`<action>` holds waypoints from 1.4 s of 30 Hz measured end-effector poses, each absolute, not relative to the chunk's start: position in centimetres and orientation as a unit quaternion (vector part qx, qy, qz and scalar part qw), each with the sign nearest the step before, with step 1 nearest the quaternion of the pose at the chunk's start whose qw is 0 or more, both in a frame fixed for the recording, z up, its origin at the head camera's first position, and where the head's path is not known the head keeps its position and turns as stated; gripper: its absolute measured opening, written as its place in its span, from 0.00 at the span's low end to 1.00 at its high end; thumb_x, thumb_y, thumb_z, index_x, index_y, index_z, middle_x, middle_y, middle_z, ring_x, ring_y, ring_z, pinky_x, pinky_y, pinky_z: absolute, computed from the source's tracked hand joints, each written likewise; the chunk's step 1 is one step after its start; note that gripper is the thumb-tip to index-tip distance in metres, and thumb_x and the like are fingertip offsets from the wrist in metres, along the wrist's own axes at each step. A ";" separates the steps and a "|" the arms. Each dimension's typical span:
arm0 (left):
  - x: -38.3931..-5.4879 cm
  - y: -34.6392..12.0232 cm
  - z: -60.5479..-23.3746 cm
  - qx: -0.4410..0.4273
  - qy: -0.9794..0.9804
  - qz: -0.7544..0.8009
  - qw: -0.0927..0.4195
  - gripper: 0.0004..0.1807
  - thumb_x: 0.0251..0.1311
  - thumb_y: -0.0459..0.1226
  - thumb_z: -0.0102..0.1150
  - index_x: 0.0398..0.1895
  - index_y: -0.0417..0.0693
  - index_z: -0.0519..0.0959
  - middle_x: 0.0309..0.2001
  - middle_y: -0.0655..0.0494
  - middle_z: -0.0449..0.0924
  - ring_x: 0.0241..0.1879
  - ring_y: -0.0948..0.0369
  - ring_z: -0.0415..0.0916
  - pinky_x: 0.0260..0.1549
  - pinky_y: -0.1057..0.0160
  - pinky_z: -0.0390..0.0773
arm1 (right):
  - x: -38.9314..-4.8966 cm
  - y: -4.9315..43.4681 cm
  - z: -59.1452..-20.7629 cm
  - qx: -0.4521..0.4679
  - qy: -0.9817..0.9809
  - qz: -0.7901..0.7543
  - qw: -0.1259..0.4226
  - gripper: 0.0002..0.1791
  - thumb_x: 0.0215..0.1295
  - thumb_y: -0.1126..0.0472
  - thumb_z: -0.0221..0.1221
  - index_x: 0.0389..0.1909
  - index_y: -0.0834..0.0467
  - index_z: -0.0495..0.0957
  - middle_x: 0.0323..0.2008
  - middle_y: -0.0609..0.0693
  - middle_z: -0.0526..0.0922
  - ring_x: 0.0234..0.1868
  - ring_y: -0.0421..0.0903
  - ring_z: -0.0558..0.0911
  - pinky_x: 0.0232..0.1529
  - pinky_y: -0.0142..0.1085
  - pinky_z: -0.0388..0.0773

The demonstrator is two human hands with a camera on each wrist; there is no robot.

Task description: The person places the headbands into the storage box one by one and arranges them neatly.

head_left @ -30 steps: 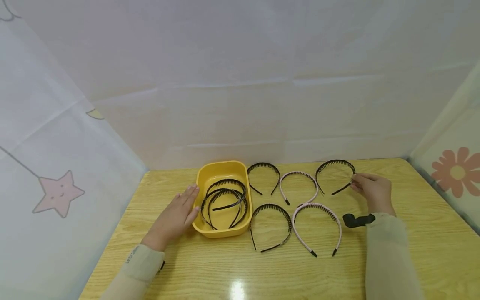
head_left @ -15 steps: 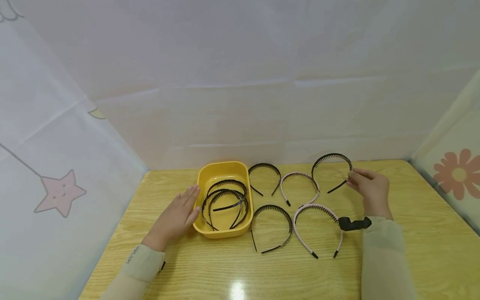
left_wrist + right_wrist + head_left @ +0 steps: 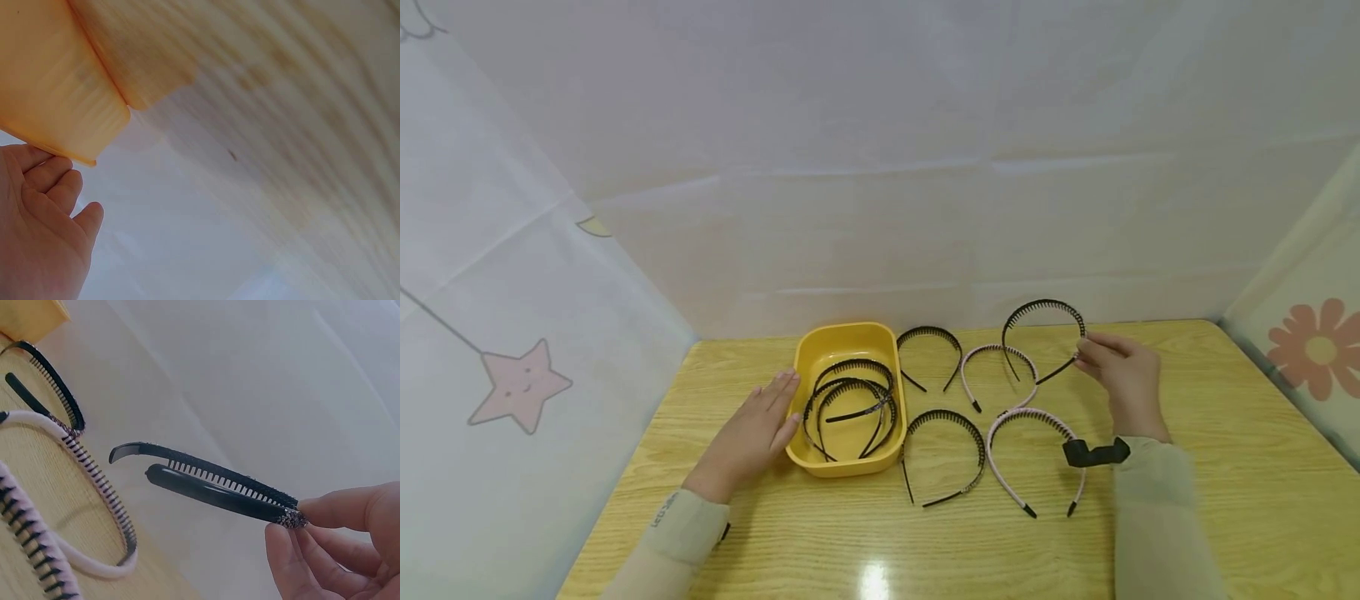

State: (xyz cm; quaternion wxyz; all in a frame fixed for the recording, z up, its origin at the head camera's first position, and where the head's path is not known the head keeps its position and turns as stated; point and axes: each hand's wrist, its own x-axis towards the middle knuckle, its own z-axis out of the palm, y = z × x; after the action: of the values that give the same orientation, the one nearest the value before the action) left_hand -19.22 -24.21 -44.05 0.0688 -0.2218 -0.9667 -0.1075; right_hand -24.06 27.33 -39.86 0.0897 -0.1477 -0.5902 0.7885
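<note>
My right hand [image 3: 1126, 379] pinches a black toothed headband [image 3: 1043, 302] between thumb and fingers, near one end. A glittery patch shows at the pinch in the right wrist view, where the headband [image 3: 219, 495] is seen edge-on. In the head view it overlaps a pink headband [image 3: 997, 347] behind the other pieces. My left hand [image 3: 748, 433] lies along the left side of a yellow plastic bin [image 3: 846, 469], its fingers extended at the rim. Several black headbands [image 3: 853, 363] lie piled inside the bin.
Right of the bin, two black headbands rest on the wooden table [image 3: 805, 542], one at the back [image 3: 928, 330] and one nearer [image 3: 945, 412]. A second pink headband [image 3: 1037, 410] lies beside the nearer one. White cloth [image 3: 865, 208] walls off the back and sides.
My right hand has raised the black headband off the table's back right and carried it leftward over the pink one. My left hand stays at the bin.
</note>
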 end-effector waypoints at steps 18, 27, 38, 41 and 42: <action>-19.1 -24.2 -43.9 -0.223 -0.966 -0.106 0.074 0.33 0.80 0.47 0.39 0.79 0.35 0.55 0.78 0.41 0.54 0.77 0.45 0.52 0.75 0.40 0.52 | -24.1 25.2 -39.7 -0.108 -0.560 0.821 0.019 0.19 0.63 0.66 0.69 0.54 0.63 0.81 0.41 0.49 0.84 0.38 0.41 0.87 0.47 0.32 0.85; -19.1 -24.2 -43.9 -0.219 -0.968 -0.105 0.070 0.33 0.81 0.48 0.38 0.79 0.36 0.54 0.78 0.40 0.53 0.77 0.45 0.51 0.75 0.39 0.53 | -24.1 22.9 -39.7 -0.076 -0.572 0.816 0.032 0.21 0.65 0.68 0.67 0.58 0.68 0.78 0.40 0.50 0.85 0.37 0.41 0.87 0.51 0.35 0.84; -19.3 -24.4 -44.2 -0.211 -0.970 -0.108 0.055 0.34 0.80 0.46 0.42 0.80 0.37 0.53 0.80 0.42 0.51 0.78 0.47 0.48 0.76 0.41 0.50 | -23.6 20.1 -39.4 -0.055 -0.589 0.806 0.023 0.24 0.69 0.68 0.63 0.62 0.73 0.72 0.41 0.49 0.86 0.38 0.41 0.86 0.48 0.33 0.85; -19.4 -24.4 -44.3 -0.212 -0.970 -0.106 0.054 0.34 0.80 0.46 0.42 0.80 0.37 0.52 0.80 0.42 0.50 0.79 0.47 0.48 0.76 0.41 0.50 | -23.5 19.2 -39.3 -0.052 -0.593 0.803 0.021 0.23 0.69 0.68 0.63 0.61 0.73 0.73 0.42 0.49 0.86 0.38 0.41 0.86 0.49 0.33 0.85; -19.4 -24.4 -44.3 -0.212 -0.970 -0.106 0.055 0.34 0.80 0.46 0.42 0.80 0.37 0.52 0.80 0.42 0.50 0.78 0.46 0.48 0.76 0.40 0.50 | -23.4 18.9 -39.3 -0.051 -0.594 0.803 0.021 0.22 0.69 0.68 0.63 0.61 0.73 0.73 0.42 0.49 0.86 0.39 0.41 0.86 0.49 0.34 0.85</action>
State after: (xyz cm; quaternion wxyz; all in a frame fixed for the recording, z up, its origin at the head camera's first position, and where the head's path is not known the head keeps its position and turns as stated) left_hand -19.38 -24.39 -44.30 0.0549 -0.2125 -0.9699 -0.1059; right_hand -23.43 18.89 -39.29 0.0212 -0.0510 -0.5935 0.8029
